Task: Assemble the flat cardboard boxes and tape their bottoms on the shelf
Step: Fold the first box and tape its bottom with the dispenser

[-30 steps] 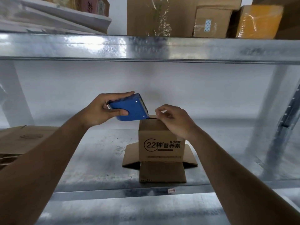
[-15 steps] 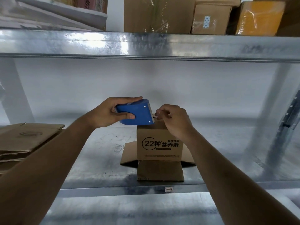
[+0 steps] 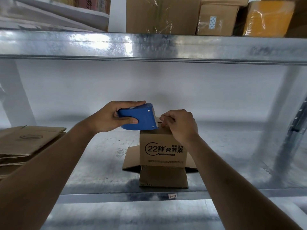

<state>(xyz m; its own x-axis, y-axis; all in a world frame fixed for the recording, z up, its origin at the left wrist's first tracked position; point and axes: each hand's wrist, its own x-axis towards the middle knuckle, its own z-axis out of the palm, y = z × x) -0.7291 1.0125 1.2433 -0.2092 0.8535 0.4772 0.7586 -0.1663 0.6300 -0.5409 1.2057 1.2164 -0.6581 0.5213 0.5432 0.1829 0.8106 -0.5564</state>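
A small cardboard box with black printing stands upside down on the metal shelf, its lower flaps spread out on the shelf. My left hand grips a blue tape dispenser, whose toothed end rests on the box's upturned bottom. My right hand sits on top of the box, fingers curled, pinching at the tape end beside the dispenser's blade. The tape itself is hard to make out.
A stack of flat cardboard boxes lies at the left of the shelf. The upper shelf holds several wrapped cartons. A steel upright stands at the right. A small label marks the shelf's front edge.
My left hand has lowered the dispenser from above the box onto its top and levelled it. My right hand has stayed on the box top.
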